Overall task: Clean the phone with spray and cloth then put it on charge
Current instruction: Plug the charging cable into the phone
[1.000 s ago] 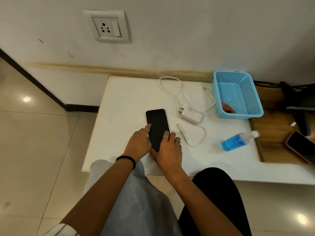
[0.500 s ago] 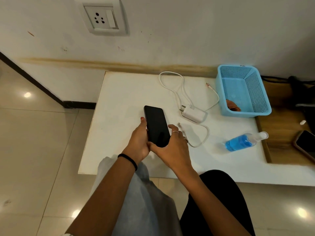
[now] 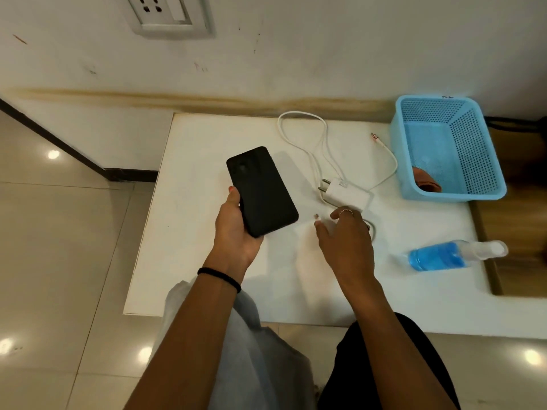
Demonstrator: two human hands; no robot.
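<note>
Head cam: left hand (image 3: 236, 229) grips the phone (image 3: 262, 190) by its lower end, thumb along the left edge, fingers hidden underneath. Phone is black, matte, back side up w/ a faint camera bump near the top corner, tilted so the top leans left; held above the table (image 3: 207, 261), not resting on it. Right hand (image 3: 347, 241) hovers low over the table w/ fingers loosely spread, holding nothing, fingertips just beside the loose cable plug (image 3: 316, 216). Ring on one finger; black band on the left wrist.

White charger (image 3: 344, 192) lies just past the right hand, pins pointing left, its white cable (image 3: 302, 137) looping toward the wall. A 2nd cable end sits near the basket (image 3: 450, 196). Basket is light blue, perforated, at the table's far right, w/ a brownish item (image 3: 426, 180) inside; can't tell what it is. Spray bottle (image 3: 444, 255) w/ blue liquid lies on its side at the right, nozzle pointing right.

Table is low, white, against a scuffed white wall w/ a socket (image 3: 165, 13) above. Floor: glossy beige tiles. Wood surface to the table's right.
</note>
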